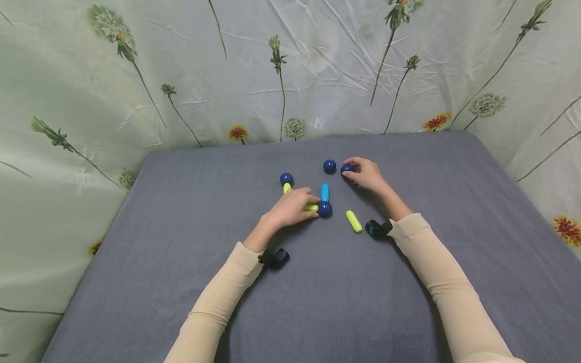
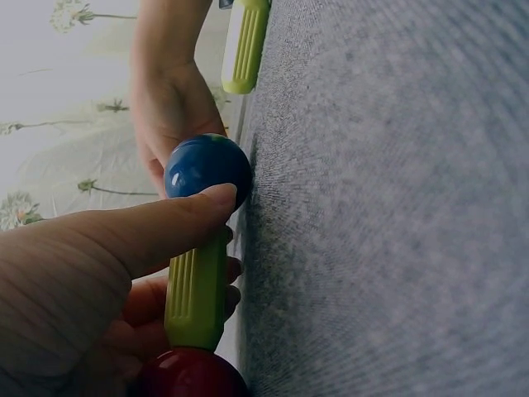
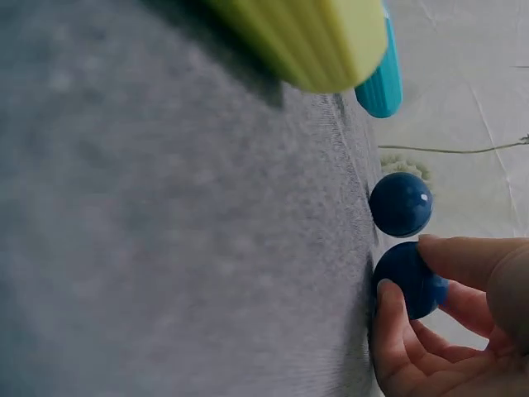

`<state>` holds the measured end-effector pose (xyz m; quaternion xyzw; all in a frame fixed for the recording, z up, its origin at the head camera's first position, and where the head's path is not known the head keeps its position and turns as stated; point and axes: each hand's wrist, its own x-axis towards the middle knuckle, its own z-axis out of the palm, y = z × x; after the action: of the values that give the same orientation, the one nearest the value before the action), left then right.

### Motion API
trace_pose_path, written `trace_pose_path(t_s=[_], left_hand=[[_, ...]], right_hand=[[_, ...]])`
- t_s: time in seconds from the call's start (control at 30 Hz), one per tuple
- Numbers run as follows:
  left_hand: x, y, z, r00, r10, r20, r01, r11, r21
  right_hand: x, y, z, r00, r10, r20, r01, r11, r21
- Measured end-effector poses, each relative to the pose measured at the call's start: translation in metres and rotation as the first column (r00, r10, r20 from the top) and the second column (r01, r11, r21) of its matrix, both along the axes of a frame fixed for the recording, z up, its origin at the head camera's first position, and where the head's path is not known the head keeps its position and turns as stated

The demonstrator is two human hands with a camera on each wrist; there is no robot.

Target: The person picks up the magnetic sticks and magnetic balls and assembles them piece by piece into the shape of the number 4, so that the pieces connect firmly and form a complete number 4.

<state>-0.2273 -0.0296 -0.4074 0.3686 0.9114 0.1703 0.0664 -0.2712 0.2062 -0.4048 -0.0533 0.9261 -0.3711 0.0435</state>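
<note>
We're watching left hand [image 1: 292, 205] gripping yellow rod [image 1: 311, 207], long axis roughly paralleling table's far edge [image 1: 313, 143], blue ball [image 1: 325, 209] at right end. Right hand [image 1: 367, 175] is pinching another blue ball [image 1: 346, 169] nearer that edge.

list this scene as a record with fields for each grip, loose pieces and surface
left grip: holds yellow-green rod between blue ball and red ball
right grip: pinches second blue ball
light-blue rod: seems joined to first blue ball
loose rod: yellow-green, left of right wrist
loose ball: blue, beside pinched one
surface: grey cloth
</note>
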Motion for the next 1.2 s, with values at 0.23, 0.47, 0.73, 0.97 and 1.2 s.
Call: trace_pose_path(t_s=[0.23,0.47,0.73,0.97,1.2], left_hand=[[0.0,-0.0008,0.0005,1.0,0.003,0.005,-0.003,1.0,0.006],[0.0004,-0.0008,-0.0004,1.0,0.001,0.009,-0.001,1.0,0.007],[0.0008,-0.0005,0.0,1.0,-0.008,-0.005,0.008,1.0,0.013],[0.001,-0.0002,-0.0002,1.0,-0.011,-0.011,0.011,1.0,0.01],[0.0014,0.0006,0.0001,1.0,-0.025,-0.019,0.026,1.0,0.009]], right_hand=[[0.0025,0.0023,-0.0005,0.999,0.009,0.042,-0.008,0.999,-0.033],[0.0044,0.0036,-0.0009,0.996,0.043,0.078,-0.035,0.995,-0.096],[0.0052,0.004,-0.0011,0.992,0.069,0.105,-0.056,0.991,-0.118],[0.0065,0.0035,0.0,0.989,0.089,0.118,-0.074,0.988,-0.133],[0.0071,-0.0008,0.0013,0.984,0.118,0.133,-0.098,0.985,-0.145]])
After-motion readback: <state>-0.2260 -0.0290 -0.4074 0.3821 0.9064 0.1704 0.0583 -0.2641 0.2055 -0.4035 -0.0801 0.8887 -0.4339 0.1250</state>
